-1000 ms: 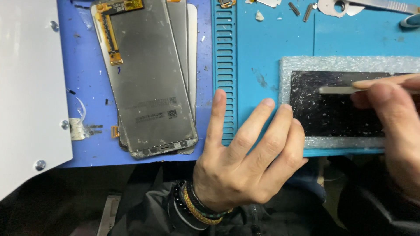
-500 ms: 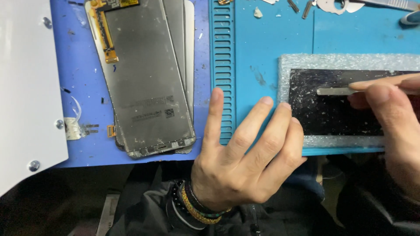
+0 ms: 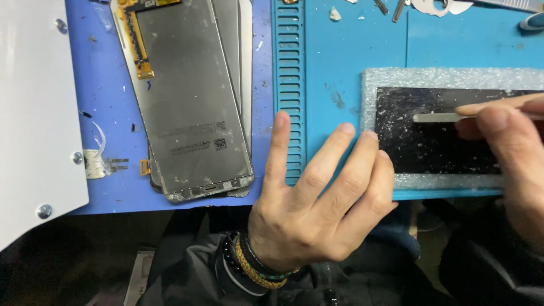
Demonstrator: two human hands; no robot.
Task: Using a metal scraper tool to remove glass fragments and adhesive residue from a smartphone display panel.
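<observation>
A black glass panel [image 3: 436, 144], speckled with white debris, lies on a white foam sheet [image 3: 442, 76] on the teal work mat [image 3: 351, 62]. My right hand [image 3: 510, 147] grips a thin flat metal tool [image 3: 433, 117] whose tip rests on the panel's upper left area. My left hand [image 3: 317, 204] lies flat with fingers spread on the mat; its outer fingertips touch the foam's left edge and the panel's lower left corner. It holds nothing.
A stack of grey phone display panels [image 3: 190, 96] with an orange flex cable lies on the darker blue mat [image 3: 107, 102] to the left. A white metal plate [image 3: 34, 113] with screws is at far left. Small tools [image 3: 436, 5] sit along the top edge.
The view has shifted slightly; both hands stay in nearly the same place, with the metal tool still on the black panel.
</observation>
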